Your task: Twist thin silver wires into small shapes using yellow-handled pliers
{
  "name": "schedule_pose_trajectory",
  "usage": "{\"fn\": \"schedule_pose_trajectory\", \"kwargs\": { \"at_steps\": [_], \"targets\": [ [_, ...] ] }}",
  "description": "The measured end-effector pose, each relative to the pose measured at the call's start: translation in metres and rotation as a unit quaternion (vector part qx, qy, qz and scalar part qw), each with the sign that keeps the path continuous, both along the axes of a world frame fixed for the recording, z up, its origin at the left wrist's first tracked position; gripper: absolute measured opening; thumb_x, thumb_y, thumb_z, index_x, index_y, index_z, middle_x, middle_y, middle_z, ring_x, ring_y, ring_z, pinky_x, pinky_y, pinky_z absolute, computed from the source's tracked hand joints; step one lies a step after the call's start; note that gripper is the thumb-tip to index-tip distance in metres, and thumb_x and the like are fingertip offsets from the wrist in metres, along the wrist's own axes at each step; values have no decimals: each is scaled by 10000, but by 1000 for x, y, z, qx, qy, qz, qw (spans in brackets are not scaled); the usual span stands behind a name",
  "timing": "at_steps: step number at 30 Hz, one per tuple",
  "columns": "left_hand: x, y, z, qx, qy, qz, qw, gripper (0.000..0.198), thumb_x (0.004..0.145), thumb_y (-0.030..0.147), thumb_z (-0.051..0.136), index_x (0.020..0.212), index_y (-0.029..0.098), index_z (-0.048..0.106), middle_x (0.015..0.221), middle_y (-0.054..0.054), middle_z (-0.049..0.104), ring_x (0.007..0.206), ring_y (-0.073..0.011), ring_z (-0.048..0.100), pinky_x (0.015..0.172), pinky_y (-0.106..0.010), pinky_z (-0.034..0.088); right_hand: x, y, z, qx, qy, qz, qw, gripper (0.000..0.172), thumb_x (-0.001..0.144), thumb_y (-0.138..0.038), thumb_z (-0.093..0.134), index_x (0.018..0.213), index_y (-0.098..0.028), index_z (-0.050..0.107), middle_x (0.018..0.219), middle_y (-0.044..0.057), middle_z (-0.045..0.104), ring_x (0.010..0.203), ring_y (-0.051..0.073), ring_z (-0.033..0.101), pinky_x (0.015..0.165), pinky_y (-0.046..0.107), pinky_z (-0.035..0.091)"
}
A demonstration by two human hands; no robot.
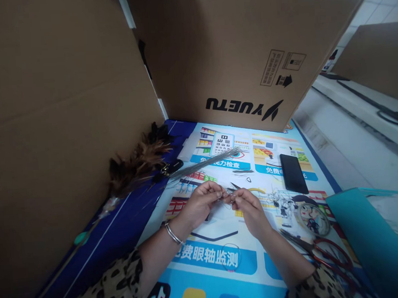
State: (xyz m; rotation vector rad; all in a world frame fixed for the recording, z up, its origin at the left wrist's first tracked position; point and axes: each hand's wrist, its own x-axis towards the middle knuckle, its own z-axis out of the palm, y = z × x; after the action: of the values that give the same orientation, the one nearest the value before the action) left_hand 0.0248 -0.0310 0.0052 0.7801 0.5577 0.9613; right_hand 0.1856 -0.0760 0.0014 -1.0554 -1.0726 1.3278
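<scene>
You are holding your two hands close together over the printed table cover (173, 283), fingertips nearly meeting. Your left hand (204, 203) is pinching a small, shiny wire piece (228, 193) between thumb and fingers, and your right hand (253, 212) is gripping it from the other side. The piece is showing small and blurred, so its exact shape is hard to make out, though it seems to be thin bent wire. A dark pointed tip (235, 186) is showing just beyond your fingers.

Past your hands, a bundle of straight wires (208, 163) is lying slantwise, with a few shorter wires (243, 171) resting near its right end. To the right, a wire tangle (276, 202) is spreading beside a round clear-rimmed item (313, 220), and red-handled scissors (331, 251) are lying nearer your right forearm. A black phone (294, 173) is resting farther back. Your left wrist is wearing a silver bangle (173, 233) (just above the leopard-spotted sleeve (121, 279)).
</scene>
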Motion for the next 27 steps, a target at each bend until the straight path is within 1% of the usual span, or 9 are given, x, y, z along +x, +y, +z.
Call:
{"fn": "schedule_pose_trajectory", "kwargs": {
  "at_steps": [3, 6, 12, 18, 23, 27],
  "targets": [
    [-1, 1, 1, 25, 14, -11, 1000, 102, 739, 154, 658, 773, 136, 564, 827, -45, 620, 762, -153, 602, 729, -296, 450, 2, 1, -1, 7, 7, -1, 1000, 219, 854, -387, 506, 783, -201, 597, 760, 40, 639, 703, 167, 528, 685, 310, 399],
    [-2, 1, 2, 54, 23, -22, 998, 115, 731, 167, 666, 747, 129, 559, 803, -42, 611, 722, -147, 598, 697, -288, 450, 2, 2, -2, 5, 11, 22, 1000, 194, 825, -357, 566, 719, -195, 567, 718, 21, 624, 722, 167, 538, 694, 301, 387],
    [-4, 2, 3, 60, 22, -28, 998, 99, 728, 151, 655, 732, 133, 557, 804, -35, 594, 674, -131, 582, 658, -274, 441, 1, 1, 4, -11, 19, 68, 997, 161, 773, -316, 637, 726, -191, 546, 788, 24, 644, 784, 176, 561, 711, 299, 390],
    [-4, 1, 5, 61, 27, -15, 998, 107, 723, 170, 665, 723, 132, 564, 821, -40, 594, 694, -130, 579, 633, -252, 431, 1, 0, 5, -9, 19, 64, 998, 167, 746, -300, 667, 833, -207, 560, 813, 22, 625, 781, 174, 559, 718, 304, 409],
    [-3, 2, 6, 70, 38, 2, 997, 121, 718, 190, 675, 744, 137, 569, 792, -40, 611, 686, -131, 573, 625, -248, 426, 1, 0, 6, -16, 16, 67, 997, 231, 757, -324, 643, 954, -216, 590, 839, 30, 616, 801, 184, 552, 731, 311, 414],
    [-3, 2, 4, 76, 46, 11, 996, 108, 730, 190, 664, 763, 135, 577, 770, -37, 611, 693, -127, 565, 645, -250, 422, 1, 0, 7, -10, 9, 68, 998, 258, 762, -360, 631, 977, -219, 611, 859, 31, 614, 795, 175, 532, 723, 299, 401]
  ]
}}
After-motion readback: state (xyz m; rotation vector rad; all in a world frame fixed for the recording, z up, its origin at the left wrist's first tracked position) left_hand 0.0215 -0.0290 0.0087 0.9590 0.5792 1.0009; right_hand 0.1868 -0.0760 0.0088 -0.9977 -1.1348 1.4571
